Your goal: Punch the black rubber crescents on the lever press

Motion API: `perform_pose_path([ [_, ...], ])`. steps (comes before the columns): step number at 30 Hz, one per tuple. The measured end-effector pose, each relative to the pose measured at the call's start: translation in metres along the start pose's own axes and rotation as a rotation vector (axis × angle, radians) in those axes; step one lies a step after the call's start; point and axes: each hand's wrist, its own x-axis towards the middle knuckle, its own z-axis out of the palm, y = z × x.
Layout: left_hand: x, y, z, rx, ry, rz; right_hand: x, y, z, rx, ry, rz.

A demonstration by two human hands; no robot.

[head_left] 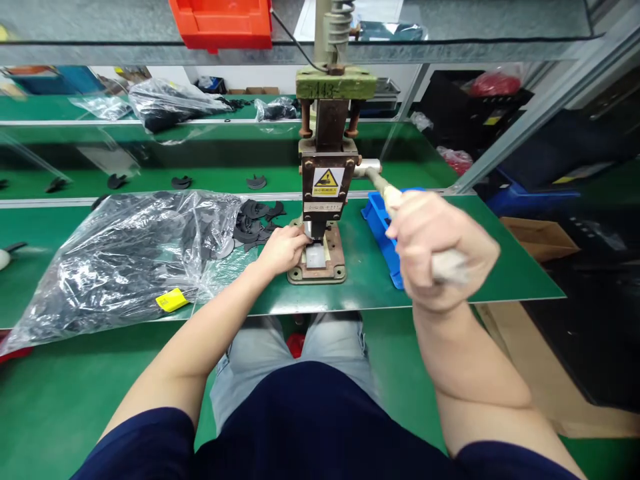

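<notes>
A hand-operated press [326,180] stands on the green bench, a yellow warning label on its front. My right hand [440,243] is wrapped round the press lever [385,189], right of the press, and is slightly blurred. At the press base [332,261], my left hand [286,250] has its fingertips pinched right beside the punch [317,230]. What they hold is too small and hidden to make out. Loose dark curved pieces [250,225] lie in a pile left of that hand, beside a clear plastic bag [135,253] full of similar dark pieces.
A blue bin [381,237] sits right of the press, partly behind my right hand. Behind runs a green belt or shelf with several dark curved pieces [256,182] in a row. A red bin [223,25] hangs overhead. A cardboard box [539,239] stands at right.
</notes>
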Motion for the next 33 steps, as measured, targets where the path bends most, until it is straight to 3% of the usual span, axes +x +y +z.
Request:
perform_pose_path([
  [4, -0.001, 0.001, 0.002, -0.056, 0.009, -0.010, -0.054, 0.013, -0.004, -0.088, -0.080, -0.041],
  [8, 0.000, -0.013, 0.000, -0.138, 0.007, -0.017, -0.074, 0.024, -0.001, -0.132, -0.060, -0.043],
  [14, 0.034, -0.089, -0.015, -0.002, 0.083, -0.361, -0.078, 0.030, 0.005, -0.140, 0.044, -0.055],
  [18, 0.070, -0.123, -0.011, 0.083, -0.042, -0.471, -0.084, 0.033, 0.004, -0.200, 0.060, -0.043],
  [21, 0.085, -0.125, -0.003, 0.165, -0.155, -0.477, -0.084, 0.033, 0.004, -0.191, 0.052, -0.049],
  [24, 0.082, -0.118, 0.002, 0.223, -0.188, -0.441, -0.079, 0.031, 0.005, -0.113, 0.056, -0.077],
  [30, 0.042, -0.107, -0.008, 0.218, -0.143, -0.355, -0.071, 0.033, 0.009, -0.039, 0.100, -0.163],
  [33, 0.017, -0.103, -0.020, 0.182, -0.057, -0.319, -0.069, 0.034, 0.011, -0.024, 0.105, -0.182],
])
